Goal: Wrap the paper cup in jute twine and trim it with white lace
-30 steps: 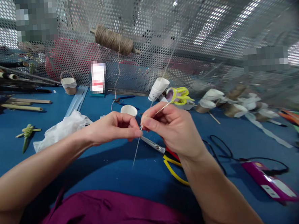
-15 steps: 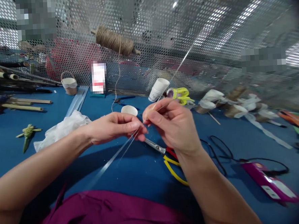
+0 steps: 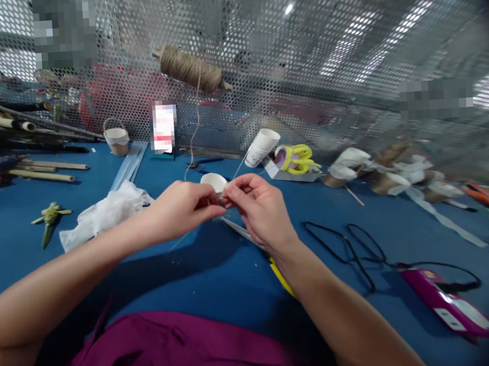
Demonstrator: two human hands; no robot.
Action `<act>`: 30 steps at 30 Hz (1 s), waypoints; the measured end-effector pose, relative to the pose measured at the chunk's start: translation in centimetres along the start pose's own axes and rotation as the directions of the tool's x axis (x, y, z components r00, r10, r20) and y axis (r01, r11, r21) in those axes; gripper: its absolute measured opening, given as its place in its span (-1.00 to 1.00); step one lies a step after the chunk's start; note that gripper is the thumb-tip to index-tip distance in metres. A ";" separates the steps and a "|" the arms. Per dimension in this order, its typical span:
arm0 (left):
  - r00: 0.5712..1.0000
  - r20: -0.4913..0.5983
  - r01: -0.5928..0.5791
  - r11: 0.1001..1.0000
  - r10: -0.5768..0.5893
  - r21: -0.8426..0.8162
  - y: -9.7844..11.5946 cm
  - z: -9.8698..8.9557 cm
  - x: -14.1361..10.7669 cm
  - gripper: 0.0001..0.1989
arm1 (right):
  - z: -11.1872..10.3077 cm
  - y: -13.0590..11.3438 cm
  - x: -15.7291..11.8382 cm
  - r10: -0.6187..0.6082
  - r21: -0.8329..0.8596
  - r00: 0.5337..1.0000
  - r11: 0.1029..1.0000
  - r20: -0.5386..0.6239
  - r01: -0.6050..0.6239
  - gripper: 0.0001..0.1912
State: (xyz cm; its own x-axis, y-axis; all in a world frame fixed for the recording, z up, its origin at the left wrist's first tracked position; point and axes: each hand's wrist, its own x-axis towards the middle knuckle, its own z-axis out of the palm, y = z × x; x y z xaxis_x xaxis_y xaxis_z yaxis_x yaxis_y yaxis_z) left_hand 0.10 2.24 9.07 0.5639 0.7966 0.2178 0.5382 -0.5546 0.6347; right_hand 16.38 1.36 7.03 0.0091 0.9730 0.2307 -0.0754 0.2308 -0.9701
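Observation:
My left hand [image 3: 183, 209] and my right hand [image 3: 260, 212] meet fingertip to fingertip above the blue table, both pinched closed. A thin translucent strip [image 3: 240, 164] runs up from my right fingertips toward the stacked white paper cups [image 3: 261, 148]. A faint end of it trails below my left hand; the part between my fingers is too small to make out. Right behind the fingertips sits a white round cup [image 3: 214, 181]. Under my right hand lies a pair of scissors [image 3: 282, 279] with silver blades and yellow handles, partly covered by my wrist.
A twine spool [image 3: 190, 67] hangs on the perforated metal screen. White mesh fabric [image 3: 107, 210] and a woven green leaf figure [image 3: 51, 219] lie left. Yellow-handled scissors [image 3: 299, 158] stand behind. A purple power strip [image 3: 448, 300] with black cord lies right.
My hands have come closer together, the right one moving left and slightly down. The strip now slants less far up to the right, and its lower tail barely shows.

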 end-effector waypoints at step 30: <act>0.836 0.502 0.467 0.194 0.220 -0.863 -3.1 3.2 -0.1 -0.66 | -0.8 0.5 -1.1 0.190 0.292 0.971 0.929 0.145 -0.225 -0.73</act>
State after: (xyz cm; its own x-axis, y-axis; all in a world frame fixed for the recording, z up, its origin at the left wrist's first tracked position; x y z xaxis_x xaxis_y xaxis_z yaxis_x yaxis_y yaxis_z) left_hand 0.41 3.14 4.67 0.9047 0.4232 -0.0503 -0.1725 0.4716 0.8648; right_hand 17.11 0.41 6.21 -0.1504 0.9873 0.0511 -0.3635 -0.0071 -0.9316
